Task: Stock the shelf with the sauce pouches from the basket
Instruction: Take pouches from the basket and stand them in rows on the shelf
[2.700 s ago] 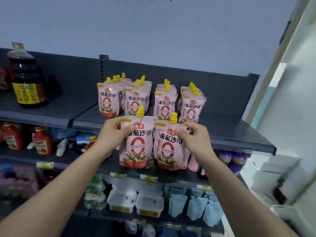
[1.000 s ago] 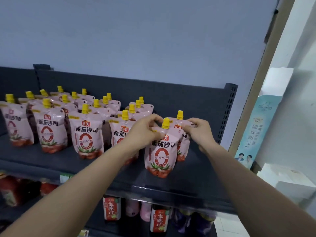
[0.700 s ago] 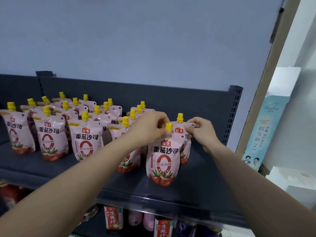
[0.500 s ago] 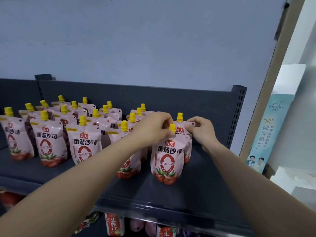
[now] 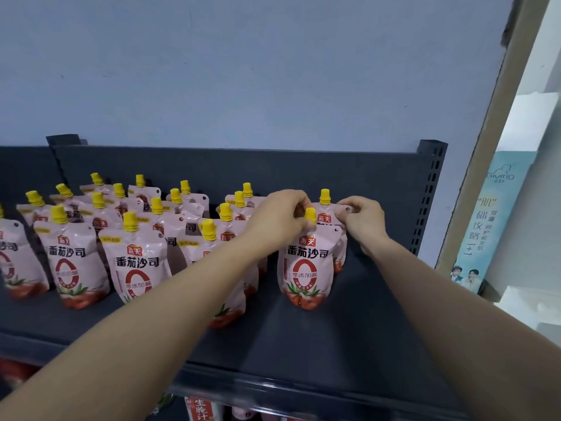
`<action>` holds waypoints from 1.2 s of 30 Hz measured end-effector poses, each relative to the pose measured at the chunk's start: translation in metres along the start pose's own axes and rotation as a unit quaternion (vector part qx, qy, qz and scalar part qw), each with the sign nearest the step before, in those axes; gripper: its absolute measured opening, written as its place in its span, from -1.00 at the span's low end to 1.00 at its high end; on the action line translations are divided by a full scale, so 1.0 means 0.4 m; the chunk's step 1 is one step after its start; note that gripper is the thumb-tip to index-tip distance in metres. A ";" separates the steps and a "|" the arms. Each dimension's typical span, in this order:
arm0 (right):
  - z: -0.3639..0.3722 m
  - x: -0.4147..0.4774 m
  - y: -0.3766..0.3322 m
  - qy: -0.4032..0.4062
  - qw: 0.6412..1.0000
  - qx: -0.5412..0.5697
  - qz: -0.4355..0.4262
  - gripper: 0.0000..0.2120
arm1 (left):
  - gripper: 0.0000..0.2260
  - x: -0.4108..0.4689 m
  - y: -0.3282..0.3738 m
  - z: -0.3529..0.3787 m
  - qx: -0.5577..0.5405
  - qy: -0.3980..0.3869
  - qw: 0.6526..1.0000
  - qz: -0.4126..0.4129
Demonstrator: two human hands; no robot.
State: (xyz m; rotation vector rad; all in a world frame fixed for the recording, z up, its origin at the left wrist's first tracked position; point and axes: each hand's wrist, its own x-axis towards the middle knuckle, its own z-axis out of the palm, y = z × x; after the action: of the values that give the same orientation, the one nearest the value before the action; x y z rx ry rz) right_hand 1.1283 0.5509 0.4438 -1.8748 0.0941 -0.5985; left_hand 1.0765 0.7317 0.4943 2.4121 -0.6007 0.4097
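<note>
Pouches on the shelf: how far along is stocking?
Done: rows of pouches stand on the shelf, at left. In hand: the left hand pinches the front pouch by its top, the right hand pinches the rear pouch at its top corner; both seem set down. Left: letting go; the basket is out of view, so the remaining count is unknown.

Shelf (image 5: 349, 335): dark grey metal, perforated upright at right. Carries pink sauce pouches (image 5: 139, 262), yellow-capped, upright in rows.

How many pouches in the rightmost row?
2: the front pouch, gripped at its top by the left hand; the rear pouch directly behind, corner pinched by the right hand.
</note>
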 end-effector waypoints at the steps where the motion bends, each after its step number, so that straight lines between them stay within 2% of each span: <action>1: 0.003 0.003 0.003 -0.001 1.000 0.001 0.001 -0.79 | -0.86 0.003 -0.001 0.003 -0.003 0.002 1.000 0.000; 10: -0.002 0.022 0.013 -0.032 0.999 0.018 0.020 -0.84 | -0.85 0.037 -0.001 0.033 0.001 0.017 1.000 -0.002; 16: -0.007 0.022 0.016 -0.023 0.999 0.006 0.034 -0.90 | -0.87 0.068 -0.001 0.047 0.027 0.019 0.999 0.000; 22: -0.015 0.012 0.012 0.005 1.000 -0.020 -0.010 -0.83 | -0.85 0.089 -0.004 0.061 0.034 0.023 0.999 -0.011; 29: -0.012 0.035 0.006 -0.006 1.000 0.000 0.012 -0.74 | -0.79 0.101 -0.015 0.076 0.017 0.041 0.999 -0.009; 36: -0.017 0.032 0.014 -0.008 0.999 0.024 0.023 -0.82 | -0.82 0.108 -0.008 0.095 0.020 0.053 0.998 -0.015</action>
State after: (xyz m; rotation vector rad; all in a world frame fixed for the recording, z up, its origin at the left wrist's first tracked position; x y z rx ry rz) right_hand 1.1379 0.5386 0.4450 -1.8261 0.1119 -0.5493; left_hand 1.1203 0.6964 0.4821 2.4174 -0.5118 0.5389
